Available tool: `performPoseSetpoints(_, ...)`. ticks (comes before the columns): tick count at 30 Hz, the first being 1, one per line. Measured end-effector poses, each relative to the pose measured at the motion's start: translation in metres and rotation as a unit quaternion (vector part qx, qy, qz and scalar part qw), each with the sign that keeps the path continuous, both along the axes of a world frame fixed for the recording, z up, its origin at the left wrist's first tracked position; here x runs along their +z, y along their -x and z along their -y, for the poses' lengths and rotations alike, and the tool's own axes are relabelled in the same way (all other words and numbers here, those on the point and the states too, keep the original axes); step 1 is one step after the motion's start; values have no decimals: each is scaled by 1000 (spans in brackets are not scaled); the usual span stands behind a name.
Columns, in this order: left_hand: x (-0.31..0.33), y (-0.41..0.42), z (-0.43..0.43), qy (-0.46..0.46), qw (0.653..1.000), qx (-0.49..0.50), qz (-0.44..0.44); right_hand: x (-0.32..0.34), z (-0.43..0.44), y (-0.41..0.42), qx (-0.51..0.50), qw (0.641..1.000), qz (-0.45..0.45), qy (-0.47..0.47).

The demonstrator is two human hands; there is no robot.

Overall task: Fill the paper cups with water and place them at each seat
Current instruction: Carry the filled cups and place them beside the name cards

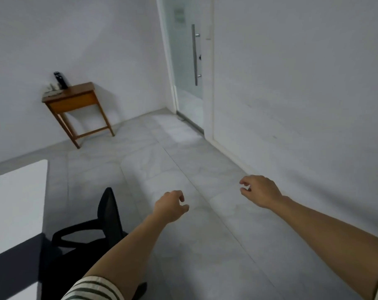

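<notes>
No paper cup shows in the head view. My left hand point(170, 205) hangs out in front of me over the tiled floor, its fingers loosely curled and holding nothing. My right hand point(258, 190) is stretched forward a little further right, also loosely curled and empty. A corner of the white table point(17, 191) lies at the left, with a black office chair point(105, 219) beside it, just left of my left forearm.
A small wooden side table point(75, 98) stands against the far wall with a dark device point(61, 80) and small items on top. A glass door point(189, 61) with a long metal handle is ahead. White wall runs along the right; grey tiled floor point(162, 152) lies between.
</notes>
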State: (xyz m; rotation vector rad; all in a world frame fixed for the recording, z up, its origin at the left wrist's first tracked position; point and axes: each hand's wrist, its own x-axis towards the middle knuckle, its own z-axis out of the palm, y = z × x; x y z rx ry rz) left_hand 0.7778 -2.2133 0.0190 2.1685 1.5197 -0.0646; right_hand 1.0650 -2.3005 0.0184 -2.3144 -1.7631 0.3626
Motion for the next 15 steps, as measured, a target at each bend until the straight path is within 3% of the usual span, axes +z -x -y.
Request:
performPoseSetpoints(7,10,-32,-153,-4,999,31,11,16,-181,-29,49,999,-1,-2)
performPoseSetpoints(15,-10,-36,-345,6,991,130,11,-10,-427,-38,154,988,-13,-5)
